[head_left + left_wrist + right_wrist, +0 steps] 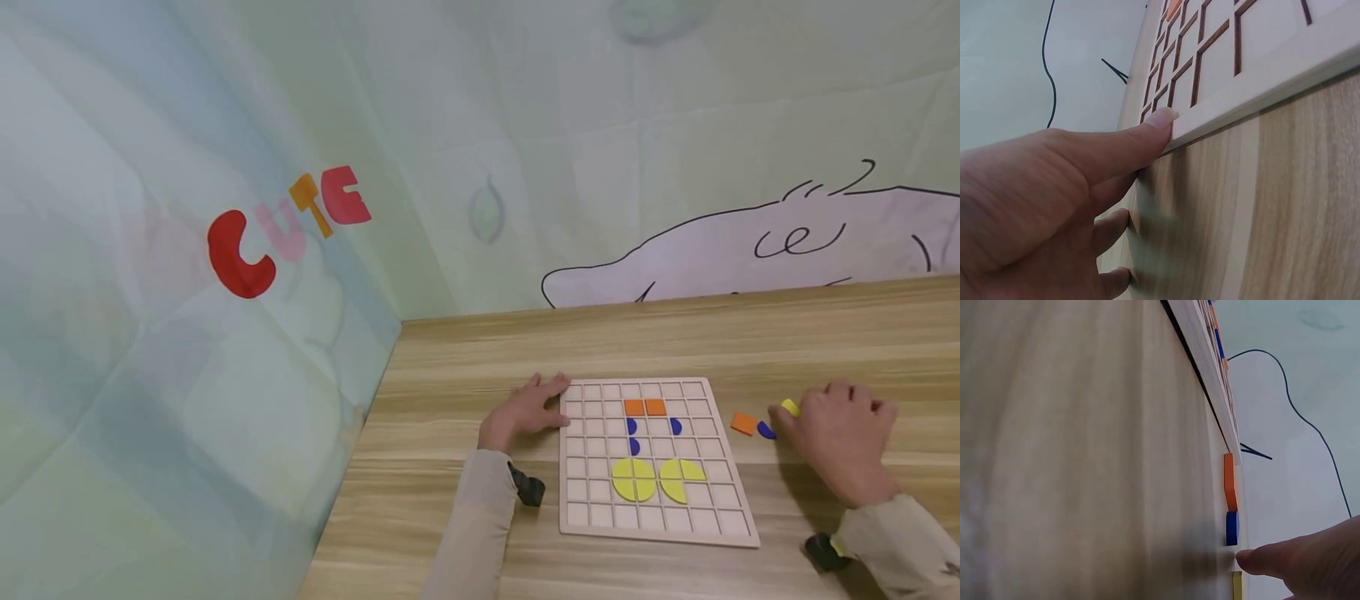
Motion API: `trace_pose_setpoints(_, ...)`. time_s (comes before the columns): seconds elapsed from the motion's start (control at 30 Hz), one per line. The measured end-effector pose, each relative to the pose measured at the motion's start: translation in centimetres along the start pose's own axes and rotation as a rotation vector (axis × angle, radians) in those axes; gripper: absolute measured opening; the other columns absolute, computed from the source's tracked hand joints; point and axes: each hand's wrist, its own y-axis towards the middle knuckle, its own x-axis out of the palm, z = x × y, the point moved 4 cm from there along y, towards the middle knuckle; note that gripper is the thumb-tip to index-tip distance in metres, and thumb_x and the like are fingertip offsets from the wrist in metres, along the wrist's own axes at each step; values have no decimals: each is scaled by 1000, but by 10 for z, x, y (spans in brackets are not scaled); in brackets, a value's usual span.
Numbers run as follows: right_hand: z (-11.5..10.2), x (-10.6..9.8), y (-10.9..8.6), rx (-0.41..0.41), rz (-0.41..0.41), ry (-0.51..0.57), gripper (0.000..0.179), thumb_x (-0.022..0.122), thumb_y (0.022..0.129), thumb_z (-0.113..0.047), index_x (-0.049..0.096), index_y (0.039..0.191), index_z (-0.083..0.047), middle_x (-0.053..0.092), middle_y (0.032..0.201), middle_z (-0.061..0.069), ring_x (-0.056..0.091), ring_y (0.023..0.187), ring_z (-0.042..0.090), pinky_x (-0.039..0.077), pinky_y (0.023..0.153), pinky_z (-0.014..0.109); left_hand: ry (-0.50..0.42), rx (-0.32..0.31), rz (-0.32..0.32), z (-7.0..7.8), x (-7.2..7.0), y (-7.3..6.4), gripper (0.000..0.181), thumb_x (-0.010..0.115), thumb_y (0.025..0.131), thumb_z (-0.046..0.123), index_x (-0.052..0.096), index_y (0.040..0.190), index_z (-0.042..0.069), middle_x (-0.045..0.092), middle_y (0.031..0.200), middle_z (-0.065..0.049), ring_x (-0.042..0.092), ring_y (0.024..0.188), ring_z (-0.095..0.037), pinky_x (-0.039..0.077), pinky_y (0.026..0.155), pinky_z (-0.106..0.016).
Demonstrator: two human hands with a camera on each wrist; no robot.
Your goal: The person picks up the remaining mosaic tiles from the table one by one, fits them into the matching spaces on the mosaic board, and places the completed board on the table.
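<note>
A pale square grid board (585, 527) lies on the table. My left hand (522, 414) is at its left edge, thumb resting on the rim and the other fingers spread beside it. Right of the board my right hand (843, 437) is over the table, its thumb tip close to a blue half-round piece (767, 430) and a yellow piece (790, 407). An orange square piece (743, 424) lies beside the blue one. The right hand's other fingers are mostly hidden, pointing away and downward.
On the board sit two orange squares (634, 407), three blue half-round pieces (632, 427) and several yellow quarter-round pieces (624, 469), some forming a full circle. A printed cloth wall (480, 167) stands behind and left of the wooden table (450, 350).
</note>
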Motion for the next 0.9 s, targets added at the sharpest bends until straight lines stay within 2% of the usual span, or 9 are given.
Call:
trace_pose_setpoints(0.4,-7,0,4,-11,-50,-19,45,62,86,-26,43,53,-3,45,77,33,40,83,56,30,74,68,-8,-8,3,1,0,0,68,60,94,32,26,152,27,20,159,12,6,150,-21,9,121,-47)
trace_pose_setpoints(0.6,-5,0,5,-1,-81,33,39,61,83,-23,43,53,-5,47,81,33,38,86,55,27,79,71,-7,-10,2,-1,1,0,69,60,94,33,25,152,27,20,159,11,6,150,-21,9,121,-48)
trace_pose_setpoints(0.77,3,3,5,28,-122,96,37,58,82,-25,42,53,-8,49,79,27,36,89,53,22,82,73,2,-2,0,-1,1,1,69,60,94,33,25,152,26,19,159,11,7,150,-21,9,121,-48)
trace_pose_setpoints(0.9,8,2,5,40,-134,132,36,56,83,-27,48,55,-8,52,78,23,37,90,52,21,80,72,3,1,4,-1,1,1,69,60,94,33,25,152,27,19,159,11,7,150,-22,9,121,-48)
